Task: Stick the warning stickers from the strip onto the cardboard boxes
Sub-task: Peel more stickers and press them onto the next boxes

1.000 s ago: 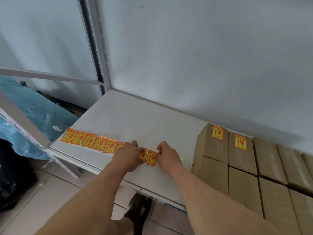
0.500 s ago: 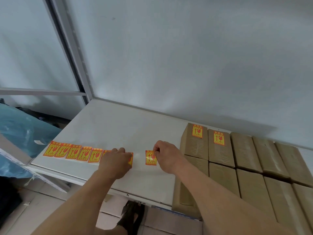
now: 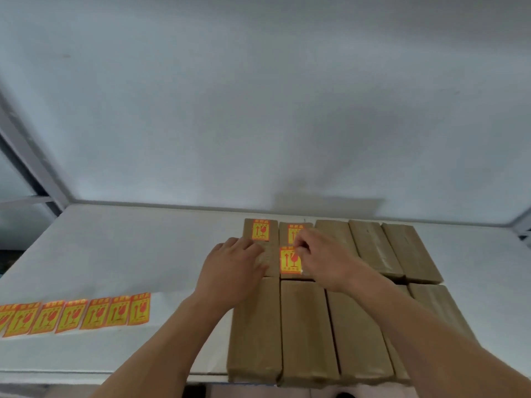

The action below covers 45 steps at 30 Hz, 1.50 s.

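Brown cardboard boxes [image 3: 307, 334] lie in two rows on the white shelf [image 3: 120, 254]. The two far-left boxes each carry a yellow-and-red warning sticker [image 3: 261, 230]. My right hand [image 3: 324, 255] pinches a loose sticker [image 3: 290, 261] by its top edge, over the second far box. Spread flat, my left hand [image 3: 232, 268] rests on the far-left box beside it. The sticker strip [image 3: 74, 314] lies on the shelf at the left, apart from both hands.
A white wall [image 3: 258, 110] rises behind the shelf. A grey metal upright [image 3: 31, 165] stands at the far left. The shelf's front edge [image 3: 86, 376] runs along the bottom of the view.
My right hand carried one peeled sticker from the strip over to the boxes. My left hand let go of the strip and came to rest on the far-left box. The view swung right.
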Available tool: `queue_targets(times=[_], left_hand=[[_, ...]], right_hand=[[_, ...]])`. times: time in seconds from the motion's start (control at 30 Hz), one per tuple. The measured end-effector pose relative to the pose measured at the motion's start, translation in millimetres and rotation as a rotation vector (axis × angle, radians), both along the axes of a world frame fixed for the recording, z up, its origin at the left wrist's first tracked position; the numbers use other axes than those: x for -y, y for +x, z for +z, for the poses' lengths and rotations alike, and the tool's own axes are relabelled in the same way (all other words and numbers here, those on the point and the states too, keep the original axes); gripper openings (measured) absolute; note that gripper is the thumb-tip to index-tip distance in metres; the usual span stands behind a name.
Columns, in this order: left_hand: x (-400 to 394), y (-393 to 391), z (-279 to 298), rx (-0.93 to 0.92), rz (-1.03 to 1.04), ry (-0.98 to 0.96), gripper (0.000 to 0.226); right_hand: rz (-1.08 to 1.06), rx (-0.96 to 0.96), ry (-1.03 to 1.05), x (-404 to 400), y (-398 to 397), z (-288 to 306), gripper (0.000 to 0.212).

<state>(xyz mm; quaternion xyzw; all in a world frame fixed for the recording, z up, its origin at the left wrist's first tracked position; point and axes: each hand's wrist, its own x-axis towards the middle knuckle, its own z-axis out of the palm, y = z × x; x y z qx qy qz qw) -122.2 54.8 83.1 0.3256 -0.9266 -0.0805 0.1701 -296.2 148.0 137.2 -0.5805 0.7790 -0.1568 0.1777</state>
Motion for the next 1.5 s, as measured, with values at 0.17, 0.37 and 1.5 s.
queue_targets(times=[0.17,0.37,1.5], left_hand=[[-24,-56,2,0.023,-0.119,0.003,0.036],[-43,-95,0,0.071,-0.163,0.005,0.037],[-31,-131,-18,0.263,-0.243,0.036,0.052]], right_hand=[[-0.11,-0.015,-0.003,-19,-56,0,0.014],[-0.179,0.057,-0.038,-24,-101,-3,0.005],[-0.152,0.212,0.043,28,-152,-30,0.01]])
